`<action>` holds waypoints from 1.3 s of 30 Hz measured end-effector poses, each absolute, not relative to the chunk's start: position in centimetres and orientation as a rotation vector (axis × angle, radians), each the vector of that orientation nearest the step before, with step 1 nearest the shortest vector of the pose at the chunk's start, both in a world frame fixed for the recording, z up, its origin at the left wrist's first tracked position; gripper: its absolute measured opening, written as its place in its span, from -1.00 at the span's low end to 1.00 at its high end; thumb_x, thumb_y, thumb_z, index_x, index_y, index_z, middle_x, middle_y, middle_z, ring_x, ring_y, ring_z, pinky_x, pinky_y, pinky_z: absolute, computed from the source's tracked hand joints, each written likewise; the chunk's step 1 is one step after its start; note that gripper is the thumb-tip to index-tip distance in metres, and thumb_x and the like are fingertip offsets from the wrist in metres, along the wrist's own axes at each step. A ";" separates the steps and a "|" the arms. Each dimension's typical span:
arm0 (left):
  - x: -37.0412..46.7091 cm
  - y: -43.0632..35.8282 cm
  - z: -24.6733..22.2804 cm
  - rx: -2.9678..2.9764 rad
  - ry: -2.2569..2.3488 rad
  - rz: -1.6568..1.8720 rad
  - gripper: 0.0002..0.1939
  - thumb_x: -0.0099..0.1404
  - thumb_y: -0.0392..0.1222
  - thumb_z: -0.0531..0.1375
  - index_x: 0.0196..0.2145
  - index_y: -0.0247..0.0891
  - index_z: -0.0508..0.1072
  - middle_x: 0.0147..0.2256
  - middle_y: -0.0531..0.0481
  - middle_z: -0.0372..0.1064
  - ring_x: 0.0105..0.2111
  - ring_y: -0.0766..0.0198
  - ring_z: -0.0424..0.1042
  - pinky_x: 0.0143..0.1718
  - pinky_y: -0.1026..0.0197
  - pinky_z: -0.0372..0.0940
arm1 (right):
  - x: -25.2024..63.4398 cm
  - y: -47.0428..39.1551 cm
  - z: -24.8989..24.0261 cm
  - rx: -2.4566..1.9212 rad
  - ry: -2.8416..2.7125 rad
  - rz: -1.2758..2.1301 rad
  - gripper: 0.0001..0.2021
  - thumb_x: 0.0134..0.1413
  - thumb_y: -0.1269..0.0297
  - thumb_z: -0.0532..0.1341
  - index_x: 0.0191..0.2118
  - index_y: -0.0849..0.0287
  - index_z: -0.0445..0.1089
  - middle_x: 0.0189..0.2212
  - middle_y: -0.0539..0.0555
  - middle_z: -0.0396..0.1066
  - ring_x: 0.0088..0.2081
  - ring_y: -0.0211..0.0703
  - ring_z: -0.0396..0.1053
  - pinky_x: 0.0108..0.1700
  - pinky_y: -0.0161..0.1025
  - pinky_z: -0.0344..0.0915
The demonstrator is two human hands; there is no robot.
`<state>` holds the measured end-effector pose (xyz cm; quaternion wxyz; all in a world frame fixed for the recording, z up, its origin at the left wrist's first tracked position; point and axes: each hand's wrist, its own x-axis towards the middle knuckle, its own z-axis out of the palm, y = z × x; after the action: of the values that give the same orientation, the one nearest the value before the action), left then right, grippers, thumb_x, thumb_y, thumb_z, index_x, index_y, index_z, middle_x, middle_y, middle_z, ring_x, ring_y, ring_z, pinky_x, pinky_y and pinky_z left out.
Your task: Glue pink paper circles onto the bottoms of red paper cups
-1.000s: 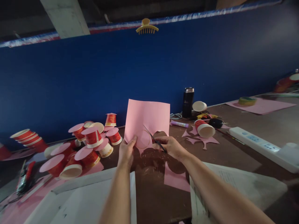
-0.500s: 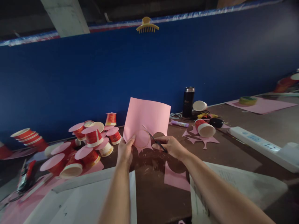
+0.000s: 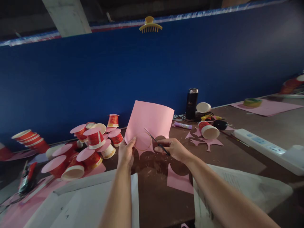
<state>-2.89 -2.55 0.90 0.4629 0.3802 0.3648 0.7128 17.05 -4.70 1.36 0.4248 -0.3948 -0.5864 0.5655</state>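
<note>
Head view: left hand (image 3: 125,151), thumb in front and fingers behind, closed on the lower left edge of a pink paper sheet (image 3: 153,115); right hand (image 3: 174,148), fingers wrapped round the dark handles of a pair of scissors (image 3: 162,148), the thin blade line lying across the sheet beside the upper right of a circle outline (image 3: 143,141); whether the blades are parted cannot be told. Pink paper sheet, the landmark: held up between the hands above the brown tabletop (image 3: 161,202), tilted, its lower edge bearing a rounded cut-out at right. Below the sheet, to the right: one pink offcut (image 3: 179,183) with a curved notch. Right of the sheet: a purple glue stick (image 3: 182,125), several pointed pink scraps (image 3: 209,144), a red-and-white paper cup (image 3: 209,130) on its side, a black vacuum flask (image 3: 192,106), upright, and, farther out, a white power strip (image 3: 257,145). Left of the sheet: a cluster of red paper cups (image 3: 93,139), many topped with pink discs (image 3: 85,154); beyond them, a nested cup stack (image 3: 35,142), leaning. Behind the sheet: a blue partition (image 3: 95,79). High above the sheet: a yellow claw clip (image 3: 150,28).
</note>
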 end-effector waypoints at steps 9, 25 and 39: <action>-3.7 -1.9 0.7 1.091 1.482 2.029 -0.46 -0.01 0.00 0.36 -0.10 -0.28 0.41 -0.18 -0.09 0.38 -0.14 0.15 0.37 -0.12 0.16 0.27 | 16.9 -4.4 1.0 -0.952 -1.430 1.343 -0.63 -0.15 0.16 0.37 -0.18 0.24 0.55 -0.56 -0.04 0.31 -0.57 -0.40 0.11 -0.51 -0.34 0.03; -1.8 -2.6 0.0 0.892 1.292 1.033 -0.30 0.11 0.40 0.07 -0.37 -0.38 0.55 -0.42 -0.29 0.51 -0.53 0.17 0.45 -0.54 0.22 0.26 | 16.7 -4.8 1.9 -0.971 -1.384 1.246 -0.61 -0.17 0.04 0.38 -0.25 0.25 0.55 -0.55 -0.05 0.28 -0.52 -0.36 0.11 -0.45 -0.32 0.04; -0.5 -3.5 1.4 0.293 0.857 1.324 -0.78 0.08 -0.18 0.36 -0.32 -0.30 0.49 -0.45 -0.01 0.48 -0.57 0.32 0.41 -0.57 0.27 0.34 | 16.3 -4.4 0.6 -0.906 -1.420 1.337 -0.59 -0.17 0.14 0.37 -0.15 0.24 0.54 -0.53 -0.02 0.36 -0.54 -0.38 0.15 -0.48 -0.34 0.08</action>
<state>-0.48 -3.45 1.44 0.6953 0.1312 0.3841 0.5931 16.31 -4.44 0.57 0.4757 -0.3705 -0.5807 0.5470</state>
